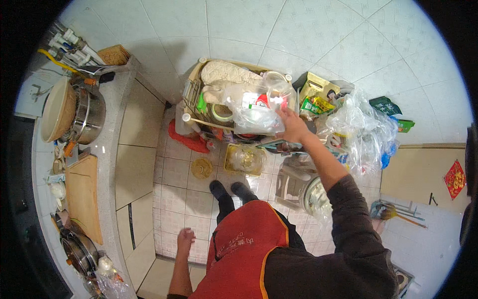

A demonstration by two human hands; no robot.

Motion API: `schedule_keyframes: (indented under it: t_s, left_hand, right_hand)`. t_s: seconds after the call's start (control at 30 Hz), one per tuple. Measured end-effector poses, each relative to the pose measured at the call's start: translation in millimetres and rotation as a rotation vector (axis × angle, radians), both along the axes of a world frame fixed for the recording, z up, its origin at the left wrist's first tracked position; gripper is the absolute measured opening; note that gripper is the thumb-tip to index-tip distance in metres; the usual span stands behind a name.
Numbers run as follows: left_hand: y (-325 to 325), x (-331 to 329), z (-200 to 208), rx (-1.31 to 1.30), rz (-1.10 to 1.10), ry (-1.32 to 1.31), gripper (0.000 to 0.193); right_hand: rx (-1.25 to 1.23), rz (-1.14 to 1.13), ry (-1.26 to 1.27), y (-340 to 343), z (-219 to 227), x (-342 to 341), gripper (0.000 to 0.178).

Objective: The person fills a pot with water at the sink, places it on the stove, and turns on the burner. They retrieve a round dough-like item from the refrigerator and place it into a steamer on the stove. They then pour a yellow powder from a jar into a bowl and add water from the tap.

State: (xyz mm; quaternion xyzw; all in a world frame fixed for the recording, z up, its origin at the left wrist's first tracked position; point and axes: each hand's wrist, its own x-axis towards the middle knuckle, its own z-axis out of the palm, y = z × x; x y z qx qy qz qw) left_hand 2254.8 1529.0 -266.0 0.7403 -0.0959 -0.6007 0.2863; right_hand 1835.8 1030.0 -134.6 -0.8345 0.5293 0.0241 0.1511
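My right hand (295,127) reaches out to the front right of a cream rack (199,120). Its fingers close on the edge of a clear plastic bag (256,119) that has a red and green label. Next to the bag on the rack's top lie a quilted oven mitt (229,74), a clear round plastic container (279,87), a roll of tape (222,112) and a small bright green item (201,103). Low at my side hangs my left hand (185,240), its fingers loosely curled and apart, with nothing visible in them.
A counter (112,149) at left holds pots (89,117) and a cutting board (83,197). Clear plastic bags (366,129) pile up right of the rack. A yellow basket (228,162), a round yellowish item (202,168) and a glass-lidded pot (314,197) stand on the floor.
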Motion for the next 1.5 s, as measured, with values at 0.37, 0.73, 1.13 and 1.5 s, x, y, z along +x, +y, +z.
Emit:
schedule_keyframes:
  t_s: [0.37,0.73,1.13,1.5]
  left_hand:
    - [-321.0,-100.6,79.4,-0.617,-0.579,-0.221,0.054]
    - [-440.6,-188.8,50.0,-0.649,-0.425,-0.202,0.038]
    - [-552.2,-80.9,188.0,-0.759,-0.238,-0.535,0.041]
    - [-582.7,-62.6,86.4,-0.884,-0.954,-1.034,0.054]
  right_hand:
    - [-0.060,0.031,0.321,-10.9,-8.3,16.0,0.058]
    - [-0.222,-0.017,-0.350,15.9,-15.1,-14.3,0.037]
    - [-0.288,-0.145,-0.603,-81.0,32.2,110.4,0.040]
    - [-0.284,-0.152,-0.532,-81.4,-0.6,103.6,0.064]
